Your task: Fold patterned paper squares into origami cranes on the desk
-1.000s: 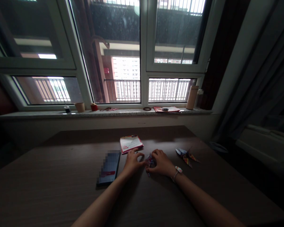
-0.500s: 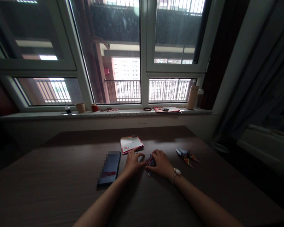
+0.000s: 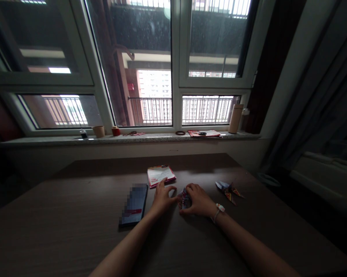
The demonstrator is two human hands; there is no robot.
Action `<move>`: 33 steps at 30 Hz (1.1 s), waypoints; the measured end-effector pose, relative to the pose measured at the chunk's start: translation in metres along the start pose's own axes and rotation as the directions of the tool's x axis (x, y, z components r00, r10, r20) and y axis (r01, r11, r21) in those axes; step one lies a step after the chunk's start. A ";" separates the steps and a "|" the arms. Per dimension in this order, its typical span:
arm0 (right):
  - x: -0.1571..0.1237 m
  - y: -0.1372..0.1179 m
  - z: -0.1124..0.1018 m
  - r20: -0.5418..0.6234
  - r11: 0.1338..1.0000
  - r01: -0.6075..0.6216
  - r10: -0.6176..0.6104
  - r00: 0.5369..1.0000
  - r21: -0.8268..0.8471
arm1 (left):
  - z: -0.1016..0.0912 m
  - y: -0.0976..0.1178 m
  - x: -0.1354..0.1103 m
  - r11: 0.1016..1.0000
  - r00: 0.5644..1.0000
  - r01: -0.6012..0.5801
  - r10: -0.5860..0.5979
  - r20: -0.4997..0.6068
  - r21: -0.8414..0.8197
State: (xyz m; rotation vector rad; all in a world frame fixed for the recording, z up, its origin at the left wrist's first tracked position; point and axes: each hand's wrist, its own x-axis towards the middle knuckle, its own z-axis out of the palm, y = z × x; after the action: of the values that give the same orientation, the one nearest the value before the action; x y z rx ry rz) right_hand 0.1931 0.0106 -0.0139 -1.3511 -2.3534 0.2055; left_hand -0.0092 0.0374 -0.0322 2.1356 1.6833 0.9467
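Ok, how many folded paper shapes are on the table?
2: one patterned piece between the left hand and right hand, one winged piece to their right. The right hand may hide more.

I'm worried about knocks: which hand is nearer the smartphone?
Left. The left hand is close beside the smartphone, on its right; the right hand is farther right, around the folded paper.

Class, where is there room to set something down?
Brown wooden tabletop is bare left of the black rectangular phone and right of the right forearm. Crowded: mid-table, where left hand, right hand, multicoloured folded paper and white, red-edged paper stack cluster.
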 end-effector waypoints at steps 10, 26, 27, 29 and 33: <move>-0.003 0.003 0.000 0.022 0.997 -0.013 0.011 1.000 0.070 | 0.004 -0.005 -0.001 0.997 0.997 -0.081 0.081 0.004 -0.002; 0.001 0.006 0.002 0.042 0.995 -0.035 0.031 0.999 0.090 | 0.003 -0.011 0.002 0.992 0.993 -0.100 0.104 0.047 -0.082; 0.002 0.006 0.002 0.044 0.995 -0.035 0.031 0.999 0.089 | 0.004 -0.011 0.002 0.991 0.993 -0.105 0.108 0.040 -0.088; 0.002 0.005 0.001 0.048 0.996 -0.033 0.029 0.998 0.085 | 0.005 -0.012 0.002 0.990 0.994 -0.106 0.109 0.030 -0.093; 0.001 0.005 -0.001 0.049 0.996 -0.030 0.026 0.998 0.081 | 0.006 -0.012 0.003 0.990 0.994 -0.107 0.110 0.024 -0.095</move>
State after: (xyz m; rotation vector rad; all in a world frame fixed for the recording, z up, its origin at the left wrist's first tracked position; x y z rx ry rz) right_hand 0.1964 0.0141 -0.0146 -1.3556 -2.3391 0.3428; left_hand -0.0139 0.0448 -0.0429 2.1869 1.4916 0.9988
